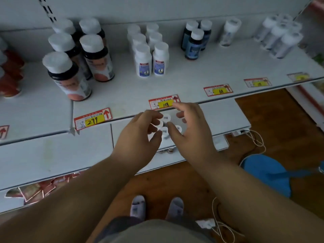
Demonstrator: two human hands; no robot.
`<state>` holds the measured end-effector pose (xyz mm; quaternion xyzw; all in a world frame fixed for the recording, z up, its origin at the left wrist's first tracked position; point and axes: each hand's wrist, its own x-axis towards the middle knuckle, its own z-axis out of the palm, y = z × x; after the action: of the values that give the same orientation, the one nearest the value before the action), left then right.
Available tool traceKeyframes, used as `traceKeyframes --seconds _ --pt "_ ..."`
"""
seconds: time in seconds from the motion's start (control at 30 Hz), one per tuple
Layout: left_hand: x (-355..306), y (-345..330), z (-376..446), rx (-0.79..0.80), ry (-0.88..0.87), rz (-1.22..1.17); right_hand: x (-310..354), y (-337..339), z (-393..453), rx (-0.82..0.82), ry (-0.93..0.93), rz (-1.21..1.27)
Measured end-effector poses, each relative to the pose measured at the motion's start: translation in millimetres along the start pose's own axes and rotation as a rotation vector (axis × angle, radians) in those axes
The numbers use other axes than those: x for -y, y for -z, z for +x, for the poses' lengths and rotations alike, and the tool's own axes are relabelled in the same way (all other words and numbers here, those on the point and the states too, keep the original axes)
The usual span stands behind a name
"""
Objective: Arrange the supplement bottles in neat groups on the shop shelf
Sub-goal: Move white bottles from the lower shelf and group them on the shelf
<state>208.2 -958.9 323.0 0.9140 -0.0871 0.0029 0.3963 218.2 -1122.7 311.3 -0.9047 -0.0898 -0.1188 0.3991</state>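
Shop: price tags [164,103] (shelf-edge), bottles [151,57].

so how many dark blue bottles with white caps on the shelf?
3, clustered right of centre on the white shelf: front dark blue bottle, back-left one, back-right one. More could be hidden behind them.

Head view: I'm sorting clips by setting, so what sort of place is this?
Most likely a shop aisle, perhaps a pharmacy: white shelving with grouped supplement bottles and red-and-yellow price tags marked 299, 118 and 68 along the edge.
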Motion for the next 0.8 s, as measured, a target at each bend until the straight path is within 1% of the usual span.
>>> traceKeyframes --seconds 0.17,0.3,0.43,0.57,0.63,0.7,0.8 --pt "42.8 -63.2 -17.5 0.109 0.129 -0.028 -60.3 -42.2 -41.4 0.044 -0.112 0.004" --pt "94.9 -121.9 -14.2 0.189 0.236 -0.036 -119.5 -84.5 -66.3 0.14 -0.302 -0.011" --pt "150.9 -182.9 9.3 0.221 0.393 -0.089 -184.3 -135.0 -60.5 0.233 -0.516 0.045" --pt "205.5 -239.3 52.8 0.188 0.578 -0.227 -248.5 -188.3 -37.9 0.383 -0.627 0.053" --pt "227.6 -262.5 73.4 0.163 0.576 -0.229 -275.7 -211.7 -26.9 0.399 -0.646 0.064" --pt "242.5 -280.7 90.2 0.126 0.559 -0.215 -295.8 -231.2 -18.3 0.371 -0.625 0.072" --pt "257.4 -299.2 106.0 0.115 0.517 -0.202 -308.6 -250.0 -15.8 0.335 -0.612 0.078"
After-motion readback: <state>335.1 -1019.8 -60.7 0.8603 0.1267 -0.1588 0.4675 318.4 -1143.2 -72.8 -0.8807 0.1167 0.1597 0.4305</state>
